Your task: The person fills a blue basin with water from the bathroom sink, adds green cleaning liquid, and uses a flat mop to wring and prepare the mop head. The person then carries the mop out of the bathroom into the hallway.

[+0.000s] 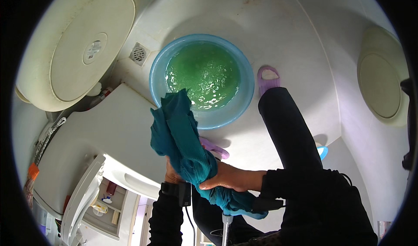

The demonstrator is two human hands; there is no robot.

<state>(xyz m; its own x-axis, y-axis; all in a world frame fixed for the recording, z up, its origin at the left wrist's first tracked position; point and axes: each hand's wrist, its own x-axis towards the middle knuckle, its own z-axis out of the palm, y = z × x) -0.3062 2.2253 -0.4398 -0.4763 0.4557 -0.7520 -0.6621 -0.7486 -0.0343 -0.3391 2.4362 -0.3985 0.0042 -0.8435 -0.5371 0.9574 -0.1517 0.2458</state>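
A bunched teal cloth [183,141], its fabric ribbed in part, is gripped in both hands below the near left rim of a blue plastic basin [243,105]. Green-tinted liquid [202,73] with a rippled surface lies in the basin. My right hand [228,177] wraps round the cloth's middle, thumb on top. Partly hidden behind the cloth, my left hand [173,172] holds it from the left. The upper end of the cloth overlaps the basin's rim in this view; whether they touch, I cannot tell. Its lower end hangs beneath my right forearm.
A square floor drain [139,54] lies left of the basin. Large cream plastic basins stand at the upper left [94,50] and far right [380,86]. Purple slippers [267,77] are on the person's feet. At the lower left is a white appliance [107,131].
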